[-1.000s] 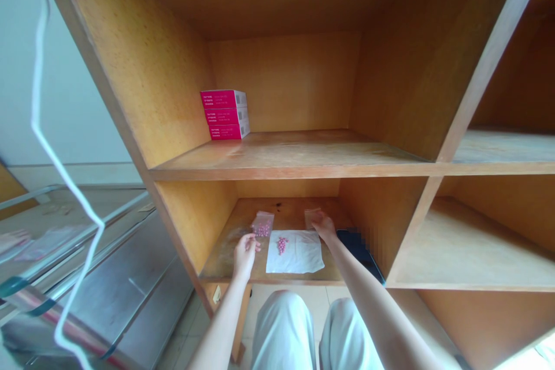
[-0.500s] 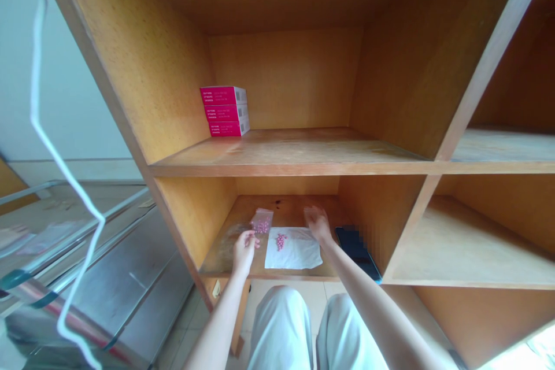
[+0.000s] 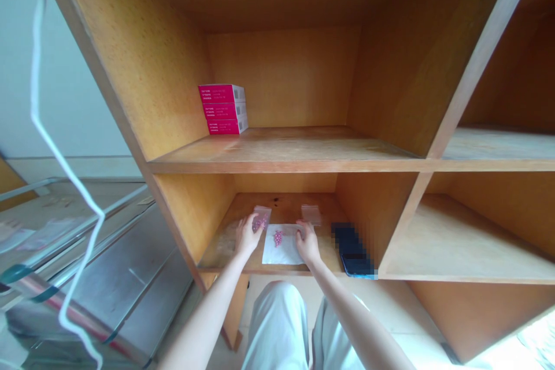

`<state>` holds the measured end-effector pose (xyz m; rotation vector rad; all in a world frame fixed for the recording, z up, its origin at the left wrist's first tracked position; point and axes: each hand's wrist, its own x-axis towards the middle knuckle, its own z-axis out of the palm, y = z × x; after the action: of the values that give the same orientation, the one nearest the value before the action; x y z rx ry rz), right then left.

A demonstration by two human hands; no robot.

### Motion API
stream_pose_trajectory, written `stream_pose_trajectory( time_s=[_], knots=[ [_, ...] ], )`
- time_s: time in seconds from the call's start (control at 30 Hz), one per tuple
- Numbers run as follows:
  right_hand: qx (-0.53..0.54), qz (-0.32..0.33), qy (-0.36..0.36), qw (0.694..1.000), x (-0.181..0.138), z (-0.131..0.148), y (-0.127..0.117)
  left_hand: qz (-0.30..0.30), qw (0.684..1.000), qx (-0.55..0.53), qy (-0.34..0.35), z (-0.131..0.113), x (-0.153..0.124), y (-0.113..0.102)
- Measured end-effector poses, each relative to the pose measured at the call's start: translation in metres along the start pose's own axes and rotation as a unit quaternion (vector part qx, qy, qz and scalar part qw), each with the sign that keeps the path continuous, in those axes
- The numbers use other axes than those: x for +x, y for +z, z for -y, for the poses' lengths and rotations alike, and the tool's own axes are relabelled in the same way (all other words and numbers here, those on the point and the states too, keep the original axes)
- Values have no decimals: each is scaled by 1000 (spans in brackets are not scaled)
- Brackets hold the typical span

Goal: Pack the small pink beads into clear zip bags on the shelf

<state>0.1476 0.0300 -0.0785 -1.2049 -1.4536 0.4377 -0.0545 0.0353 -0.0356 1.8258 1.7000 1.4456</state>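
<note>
On the lower shelf (image 3: 217, 257) lies a white paper sheet (image 3: 274, 253) with a small heap of pink pills (image 3: 278, 237) on it. My left hand (image 3: 247, 233) rests at the sheet's left edge, fingers touching a small clear bag of pink pills (image 3: 261, 219). My right hand (image 3: 307, 241) lies on the sheet's right side, fingers loosely curled; whether it holds anything I cannot make out. An empty clear bag (image 3: 311, 214) lies just beyond my right hand.
A dark phone (image 3: 352, 250) lies on the shelf right of the sheet. Three pink boxes (image 3: 222, 109) are stacked at the back left of the upper shelf. A white cable (image 3: 47, 144) hangs at left. Glass-topped metal furniture (image 3: 87, 277) stands left of the cabinet.
My right hand came back from the empty bag at the rear onto the sheet's right side. My left hand moved forward to the bag of pills.
</note>
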Motion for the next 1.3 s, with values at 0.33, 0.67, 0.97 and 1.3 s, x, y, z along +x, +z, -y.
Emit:
stream_pose_trajectory(
  time_s=[0.33,0.67,0.97,1.3],
  knots=[
    [-3,-12,-1,1000,-1,1,-2,138,976,166,18,-1,32,1],
    [1,-13,6,1000,-1,0,-3,108,984,135,-45,0,44,3],
    [4,-15,4,1000,-1,-2,-2,-12,991,-86,-99,13,57,-5],
    [-3,-27,-16,1000,-1,-3,-1,-99,910,-368,-164,12,57,-21]
  ],
)
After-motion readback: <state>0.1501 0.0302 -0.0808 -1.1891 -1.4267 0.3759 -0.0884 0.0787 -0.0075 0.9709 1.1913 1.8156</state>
